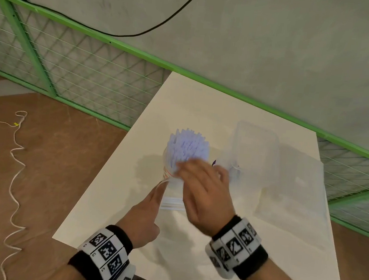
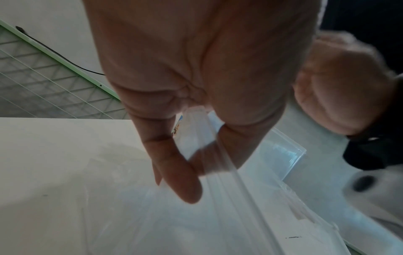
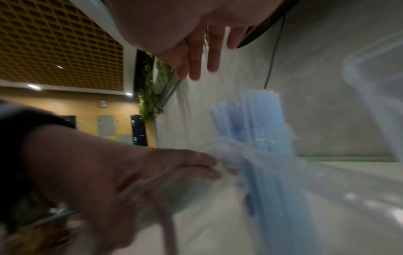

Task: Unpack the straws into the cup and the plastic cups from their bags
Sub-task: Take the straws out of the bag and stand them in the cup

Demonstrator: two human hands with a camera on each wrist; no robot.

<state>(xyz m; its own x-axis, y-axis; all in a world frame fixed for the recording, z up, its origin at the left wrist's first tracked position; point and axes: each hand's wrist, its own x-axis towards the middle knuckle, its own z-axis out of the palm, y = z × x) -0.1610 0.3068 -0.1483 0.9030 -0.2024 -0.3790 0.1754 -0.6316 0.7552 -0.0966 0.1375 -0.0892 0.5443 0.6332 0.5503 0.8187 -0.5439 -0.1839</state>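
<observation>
A paper cup [image 1: 167, 171] stands mid-table, packed with pale blue straws [image 1: 188, 147] that stick up out of it. My left hand [image 1: 161, 188] reaches to the cup's near side and pinches a few clear straws [image 2: 197, 138] between thumb and fingers. More straws [image 1: 172, 203] lie flat on the table just under it. My right hand [image 1: 191, 169] hovers over the cup's near right side with its fingers [image 3: 194, 57] straight and spread, holding nothing. In the right wrist view the straw bundle [image 3: 257, 124] rises beside my left hand [image 3: 152, 165]. The picture is motion-blurred.
A clear plastic bag [image 1: 295, 185] lies flat on the right of the white table [image 1: 111, 196]. A bulky transparent bag [image 1: 256, 144] with a tied neck sits behind the cup. A green mesh fence [image 1: 73, 70] runs behind, and a white cord [image 1: 16, 169] lies on the floor at left.
</observation>
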